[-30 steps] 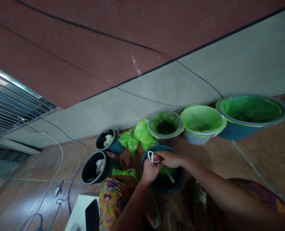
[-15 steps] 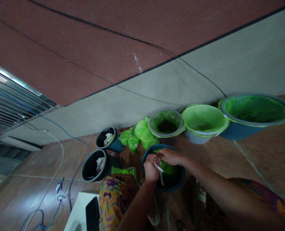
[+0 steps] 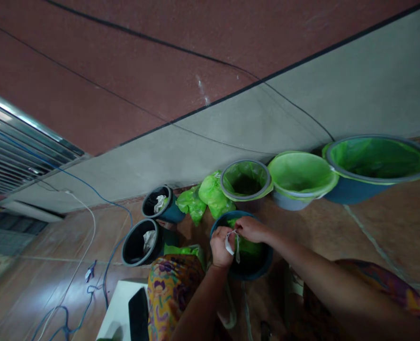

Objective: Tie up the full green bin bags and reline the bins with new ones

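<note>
Both my hands are together above a round blue bucket lined with a bright green plastic bag. My left hand grips a white strip, probably cloth or plastic, whose end hangs down over the bag. My right hand reaches in from the right, and its fingertips pinch the strip close to my left hand. Part of the bucket's near rim lies hidden below my hands.
Beside the wall stand three green-lined tubs, and loose green bags lie by them. Two dark bins hold white cloth. Blue and white cables cross the tile floor. A white board carries a black object.
My hands have drawn closer together. The white strip, earlier a wide loop with a long tail, now hangs shorter and more bunched between my fingers.
</note>
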Demonstrator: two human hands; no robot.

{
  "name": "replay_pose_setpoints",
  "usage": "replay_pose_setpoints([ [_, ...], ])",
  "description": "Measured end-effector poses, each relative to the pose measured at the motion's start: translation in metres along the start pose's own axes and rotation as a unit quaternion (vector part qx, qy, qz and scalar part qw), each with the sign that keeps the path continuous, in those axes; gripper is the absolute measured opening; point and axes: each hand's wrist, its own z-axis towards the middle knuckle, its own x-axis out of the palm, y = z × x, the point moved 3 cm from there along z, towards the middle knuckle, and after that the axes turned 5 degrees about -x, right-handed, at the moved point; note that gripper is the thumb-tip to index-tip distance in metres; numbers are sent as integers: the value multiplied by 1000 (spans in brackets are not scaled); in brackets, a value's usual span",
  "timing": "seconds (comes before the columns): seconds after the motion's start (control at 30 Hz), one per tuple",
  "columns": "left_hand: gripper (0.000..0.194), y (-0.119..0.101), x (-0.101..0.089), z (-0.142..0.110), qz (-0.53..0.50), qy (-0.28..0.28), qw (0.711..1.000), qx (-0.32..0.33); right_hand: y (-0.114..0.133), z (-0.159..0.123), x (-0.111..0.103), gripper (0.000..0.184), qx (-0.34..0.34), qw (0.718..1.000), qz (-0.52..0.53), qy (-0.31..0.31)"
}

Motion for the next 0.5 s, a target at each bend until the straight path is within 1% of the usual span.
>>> replay_pose_setpoints([
  [0.07, 16, 3, 3, 0, -23, 7, 1000, -10, 4, -2, -3, 25, 12, 999, -39, -15],
  [0.17, 17, 5, 6, 2, -54, 15, 998, -30, 9, -2, -8, 27, 20, 994, -87, -57],
  [0.23, 17, 5, 8, 2, -66, 21, 997, -42, 10, -2, -10, 28, 17, 994, -87, -71],
  [0.3, 16, 5, 7, 3, -71, 27, 996, -53, 9, -1, -12, 25, 23, 997, -44, -63],
  [0.37, 16, 5, 7, 2, -69, 31, 995, -64, 5, -1, -14, 27, 46, 996, 40, -60],
  [0.43, 17, 5, 6, 1, -66, 36, 994, -80, 2, -3, -16, 28, 60, 985, 148, -60],
  [0.5, 18, 7, 5, 0, -66, 40, 992, -102, 0, -4, -19, 26, 48, 971, 227, -66],
])
